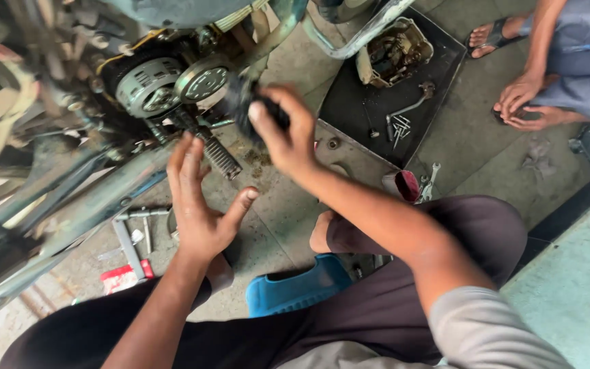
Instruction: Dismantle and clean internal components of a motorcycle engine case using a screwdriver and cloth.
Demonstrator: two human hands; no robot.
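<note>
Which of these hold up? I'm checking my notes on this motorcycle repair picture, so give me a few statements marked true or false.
1. The right hand grips a dark part near the exposed clutch. True.
2. The left hand holds a wrench. False: it is open and holds nothing.
3. A black tray on the floor carries an engine cover and loose bolts. True.
4. Nobody else is in the picture. False: another person's hands rest at upper right.
5. The blue sandal lies in the tray. False: it lies on the floor by the person's knee.

Blue sandal (295,288), black tray (377,102), red rag (408,184), silver clutch (148,85), dark brown trousers (377,301)
</note>
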